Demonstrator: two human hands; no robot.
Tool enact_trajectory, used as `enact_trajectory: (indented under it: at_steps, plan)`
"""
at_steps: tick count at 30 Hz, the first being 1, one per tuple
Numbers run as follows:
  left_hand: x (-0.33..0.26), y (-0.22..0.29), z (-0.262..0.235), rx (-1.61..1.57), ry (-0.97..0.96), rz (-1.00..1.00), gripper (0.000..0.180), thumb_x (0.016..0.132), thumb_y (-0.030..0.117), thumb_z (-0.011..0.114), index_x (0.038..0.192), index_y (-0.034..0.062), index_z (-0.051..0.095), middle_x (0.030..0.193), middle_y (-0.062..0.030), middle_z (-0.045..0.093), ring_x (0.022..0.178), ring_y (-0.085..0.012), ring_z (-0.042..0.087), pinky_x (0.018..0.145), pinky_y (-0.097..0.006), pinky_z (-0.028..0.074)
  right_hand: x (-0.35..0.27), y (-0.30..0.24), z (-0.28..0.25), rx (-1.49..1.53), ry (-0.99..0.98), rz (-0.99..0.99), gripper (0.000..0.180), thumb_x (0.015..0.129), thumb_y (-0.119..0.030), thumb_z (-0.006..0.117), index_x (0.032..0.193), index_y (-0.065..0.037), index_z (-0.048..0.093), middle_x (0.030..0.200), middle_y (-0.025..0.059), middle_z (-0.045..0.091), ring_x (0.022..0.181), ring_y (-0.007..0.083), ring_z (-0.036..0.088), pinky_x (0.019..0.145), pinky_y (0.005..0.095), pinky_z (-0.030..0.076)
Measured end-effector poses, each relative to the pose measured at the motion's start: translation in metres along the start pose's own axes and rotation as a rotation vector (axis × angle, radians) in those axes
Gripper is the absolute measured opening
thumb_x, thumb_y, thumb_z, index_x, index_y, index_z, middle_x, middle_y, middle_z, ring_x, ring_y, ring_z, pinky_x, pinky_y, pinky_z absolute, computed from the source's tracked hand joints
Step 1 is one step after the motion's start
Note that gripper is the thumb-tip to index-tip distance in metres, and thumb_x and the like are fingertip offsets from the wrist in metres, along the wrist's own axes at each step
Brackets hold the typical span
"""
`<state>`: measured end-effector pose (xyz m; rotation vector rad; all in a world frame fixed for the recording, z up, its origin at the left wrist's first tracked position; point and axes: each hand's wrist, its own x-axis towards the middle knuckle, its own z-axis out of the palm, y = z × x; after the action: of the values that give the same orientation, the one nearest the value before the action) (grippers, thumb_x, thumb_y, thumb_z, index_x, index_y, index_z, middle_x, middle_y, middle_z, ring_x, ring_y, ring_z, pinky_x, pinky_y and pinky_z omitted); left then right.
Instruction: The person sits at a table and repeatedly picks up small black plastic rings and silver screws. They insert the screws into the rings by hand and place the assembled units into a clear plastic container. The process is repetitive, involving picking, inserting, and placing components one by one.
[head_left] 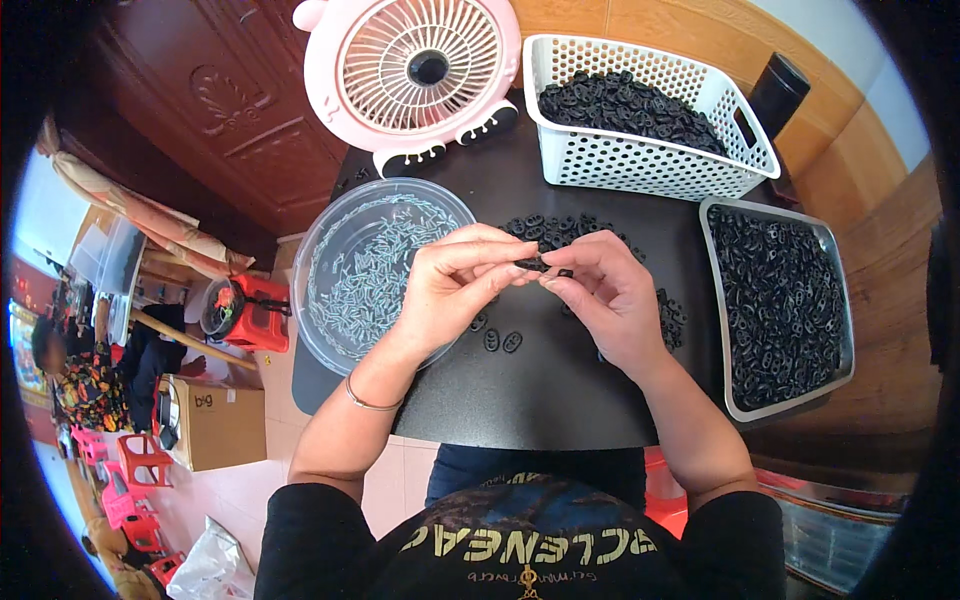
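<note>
Above the dark table [520, 410], my left hand [450, 280] pinches a small black oval plastic piece [533, 264] between thumb and fingertips. Close beside it, my right hand [612, 295] has its thumb and fingers pressed together on a black piece [564, 271]. The two hands meet at their fingertips, and whether they hold one piece or two I cannot tell. Behind them lies a loose pile of black oval pieces with holes [560, 228]. A few lie singly nearer me, one oval piece [491, 340] among them. My left wrist is beside a clear round tub [303, 290] of small silvery pins [365, 290].
At the back stands a white perforated basket [640, 172] of black pieces, with a dark cylinder [779, 88] behind it. A metal tray [790, 404] of similar pieces lies right. A pink fan [400, 120] stands back left. Left on the floor are a cardboard box [225, 430], stools and a seated person [90, 385].
</note>
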<state>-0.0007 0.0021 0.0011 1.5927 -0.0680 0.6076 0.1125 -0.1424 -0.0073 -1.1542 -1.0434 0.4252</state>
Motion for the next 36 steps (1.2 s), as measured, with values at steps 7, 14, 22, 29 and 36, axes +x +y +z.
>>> enact_trajectory:
  at_steps: [7, 14, 22, 29, 36]
  plan:
    - [-0.001, 0.004, -0.001, 0.046, -0.007, -0.017, 0.02, 0.077, -0.008, 0.056, 0.096, -0.0044, 0.061, 0.095, -0.0137, 0.058, 0.081, -0.0166, 0.06, 0.072, -0.026, 0.052, -0.001, -0.001, -0.001, -0.003, 0.007, 0.034, 0.02, 0.076, 0.005, 0.06, 0.095, -0.001, 0.06, 0.093, 0.0066, 0.052, 0.083, 0.0123, 0.058, 0.072, 0.0223, 0.05]
    - [-0.001, 0.001, 0.002, -0.244, 0.057, -0.096, 0.022, 0.079, -0.004, 0.055, 0.101, -0.0035, 0.058, 0.094, -0.0168, 0.059, 0.079, -0.0165, 0.061, 0.069, -0.026, 0.052, -0.002, -0.004, 0.001, -0.052, -0.012, 0.07, 0.018, 0.073, 0.003, 0.064, 0.091, -0.002, 0.063, 0.085, 0.0053, 0.058, 0.075, 0.0103, 0.059, 0.068, 0.0216, 0.049]
    - [-0.001, -0.001, 0.001, -0.37, 0.06, -0.235, 0.024, 0.083, 0.001, 0.053, 0.107, -0.0028, 0.055, 0.092, -0.009, 0.057, 0.079, -0.0129, 0.06, 0.071, -0.024, 0.05, -0.002, -0.009, 0.0, 0.087, 0.069, 0.233, 0.017, 0.078, 0.002, 0.06, 0.095, 0.0, 0.061, 0.083, 0.0058, 0.061, 0.076, 0.0111, 0.061, 0.068, 0.0221, 0.05]
    - [0.0, -0.004, 0.002, -0.237, -0.001, -0.231, 0.03, 0.083, 0.002, 0.055, 0.112, -0.0006, 0.053, 0.091, -0.004, 0.056, 0.074, -0.0089, 0.056, 0.069, -0.021, 0.048, -0.003, -0.006, 0.0, 0.104, 0.071, 0.205, 0.019, 0.08, 0.002, 0.057, 0.099, 0.0, 0.058, 0.088, 0.0073, 0.061, 0.081, 0.0122, 0.061, 0.072, 0.0227, 0.051]
    - [-0.001, -0.005, 0.003, -0.31, -0.002, -0.262, 0.025, 0.082, 0.002, 0.056, 0.106, 0.0008, 0.05, 0.086, -0.0046, 0.056, 0.074, -0.0107, 0.058, 0.066, -0.021, 0.048, -0.003, -0.01, 0.001, 0.088, 0.057, 0.243, 0.019, 0.079, 0.001, 0.058, 0.099, 0.0, 0.057, 0.086, 0.0055, 0.06, 0.078, 0.0098, 0.06, 0.071, 0.0214, 0.049]
